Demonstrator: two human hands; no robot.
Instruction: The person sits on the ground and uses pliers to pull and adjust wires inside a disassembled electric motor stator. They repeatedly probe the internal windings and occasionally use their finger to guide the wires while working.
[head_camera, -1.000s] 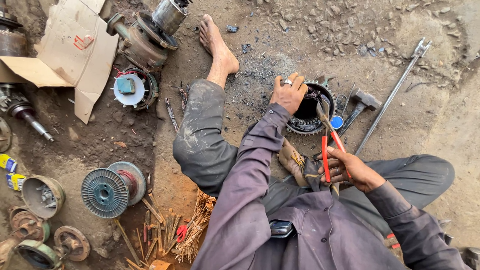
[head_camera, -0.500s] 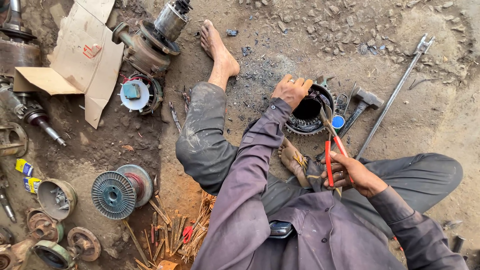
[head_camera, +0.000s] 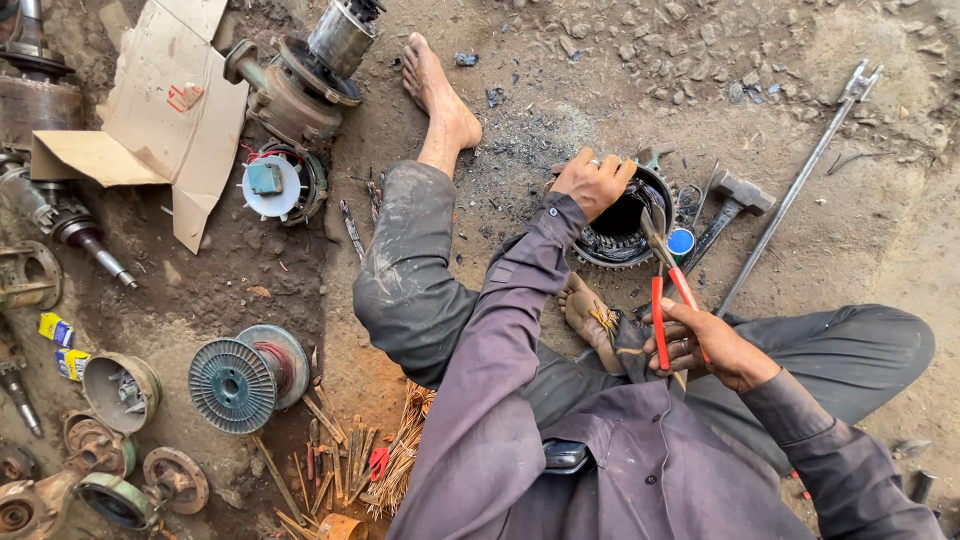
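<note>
Right hand (head_camera: 705, 345): closed round the red handles of a pair of pliers (head_camera: 662, 270), whose jaws reach up into the round motor stator housing (head_camera: 622, 228) at upper centre of the frame. Left hand (head_camera: 592, 183): fingers curled over the housing's upper-left rim, holding it on the dirt ground (head_camera: 640, 80). Hammer (head_camera: 735, 200) and long steel bar (head_camera: 800, 180): just right of the housing. Wire spool (head_camera: 245, 375): lower left. Torn cardboard (head_camera: 160, 110): upper left.
</note>
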